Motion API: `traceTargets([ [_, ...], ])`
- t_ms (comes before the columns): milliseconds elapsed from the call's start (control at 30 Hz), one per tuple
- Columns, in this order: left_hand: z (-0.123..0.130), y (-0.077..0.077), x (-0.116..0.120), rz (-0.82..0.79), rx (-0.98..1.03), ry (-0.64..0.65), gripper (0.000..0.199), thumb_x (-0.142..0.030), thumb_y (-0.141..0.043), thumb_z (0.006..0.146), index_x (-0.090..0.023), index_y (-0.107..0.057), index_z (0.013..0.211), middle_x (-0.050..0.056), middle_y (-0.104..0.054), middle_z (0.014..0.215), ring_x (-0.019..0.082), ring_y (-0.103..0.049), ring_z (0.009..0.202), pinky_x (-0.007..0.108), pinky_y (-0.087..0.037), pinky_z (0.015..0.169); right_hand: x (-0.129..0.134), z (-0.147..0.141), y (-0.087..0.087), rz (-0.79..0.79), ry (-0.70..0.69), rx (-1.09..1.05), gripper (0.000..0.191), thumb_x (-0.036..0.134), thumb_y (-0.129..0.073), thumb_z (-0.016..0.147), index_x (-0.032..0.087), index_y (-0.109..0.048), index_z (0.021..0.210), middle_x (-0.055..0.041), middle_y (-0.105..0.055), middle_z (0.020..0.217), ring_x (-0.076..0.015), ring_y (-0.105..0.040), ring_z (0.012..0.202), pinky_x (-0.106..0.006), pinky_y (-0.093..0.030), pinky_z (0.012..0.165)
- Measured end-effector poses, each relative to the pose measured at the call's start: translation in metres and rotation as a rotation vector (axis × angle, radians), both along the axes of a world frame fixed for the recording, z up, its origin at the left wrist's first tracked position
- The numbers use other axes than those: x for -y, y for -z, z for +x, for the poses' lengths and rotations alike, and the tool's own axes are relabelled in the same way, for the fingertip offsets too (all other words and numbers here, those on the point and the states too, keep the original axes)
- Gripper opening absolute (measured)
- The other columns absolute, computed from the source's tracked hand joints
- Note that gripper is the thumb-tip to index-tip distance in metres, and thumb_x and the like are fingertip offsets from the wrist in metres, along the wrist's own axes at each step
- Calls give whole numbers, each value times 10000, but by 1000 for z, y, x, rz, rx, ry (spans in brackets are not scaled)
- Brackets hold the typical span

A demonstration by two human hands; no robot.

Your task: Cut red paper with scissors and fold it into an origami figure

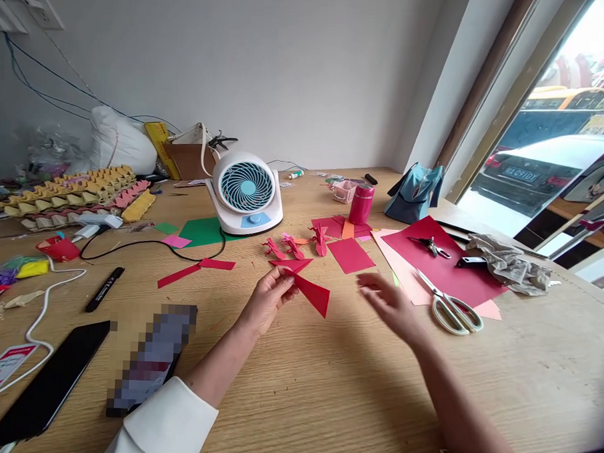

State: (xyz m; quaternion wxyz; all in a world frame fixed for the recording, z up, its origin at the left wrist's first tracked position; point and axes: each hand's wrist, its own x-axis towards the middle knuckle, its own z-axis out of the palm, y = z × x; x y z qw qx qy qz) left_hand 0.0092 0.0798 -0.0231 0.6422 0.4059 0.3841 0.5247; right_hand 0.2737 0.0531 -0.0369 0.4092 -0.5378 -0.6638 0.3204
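Between the thumb and fingers of my left hand is a piece of folded red paper, a narrow triangle pointing back into the grip. My right hand hovers to the right of it, slightly blurred, its fingers loosely apart with nothing in them. Just beyond the left hand stand several small red paper figures in a row. A red paper square lies flat behind the gap between my hands. Right of my right hand, white-handled scissors rest partly on a large red sheet.
A white fan stands at the back, near a pink can and a blue bag. Red strips, a black marker and a phone lie left. Egg cartons are stacked far left; crumpled paper sits right.
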Motion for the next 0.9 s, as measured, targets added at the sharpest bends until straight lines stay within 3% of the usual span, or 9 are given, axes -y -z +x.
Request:
traceTargets([
  [67,4,2,3,-1,53,8,245,-236,-744,705,-165,-565,854,-5,-655,795,80,-601,695,189,-462,668,6,-33,4,-34,-251,-123,442,455,-585,882,235,-513,1259,-117,-635,1209,-235,-617,1095,-363,-519,879],
  [100,5,3,6,-1,80,22,212,-212,-721,720,-167,-567,859,8,-672,817,93,-617,729,204,-476,702,9,-44,8,-36,-307,-142,467,445,-618,866,238,-498,1267,-111,-631,1217,-230,-617,1086,-363,-515,881],
  [233,7,10,14,-22,232,136,131,-224,-641,750,-154,-597,851,54,-687,888,151,-641,832,263,-508,758,15,-53,24,-103,-365,-165,370,425,-613,882,224,-519,1179,-69,-675,1004,-200,-642,876,-355,-516,792],
  [367,5,21,16,-55,305,142,249,-387,-580,826,-141,-610,794,53,-654,819,163,-623,828,276,-514,742,7,-38,35,-122,-415,-221,430,440,-646,859,255,-501,1219,-76,-640,1090,-216,-610,947,-343,-504,804],
  [433,4,26,16,-24,222,165,265,-390,-591,830,-135,-601,760,50,-642,800,148,-608,800,254,-499,728,3,-33,37,-126,-436,-254,370,441,-621,877,247,-537,1180,-88,-624,1128,-227,-601,995,-349,-496,846],
  [567,1,36,15,77,2,176,90,-205,-652,759,-146,-598,802,23,-636,819,122,-583,798,243,-468,769,4,-30,36,-195,-484,-230,347,404,-642,871,251,-567,1174,-80,-612,1147,-226,-589,1011,-349,-486,876],
  [733,-3,44,13,256,-246,119,148,-132,-588,759,-162,-602,903,36,-653,878,145,-592,870,286,-451,848,6,-28,36,-254,-487,-231,335,365,-649,873,256,-576,1182,-74,-611,1169,-226,-578,1043,-352,-479,900],
  [900,-2,47,12,359,-445,93,118,-123,-535,788,-159,-634,841,49,-650,886,162,-607,877,300,-468,833,6,-30,34,-237,-451,-199,297,351,-629,881,231,-591,1149,-72,-634,1118,-218,-599,993,-345,-492,859],
])
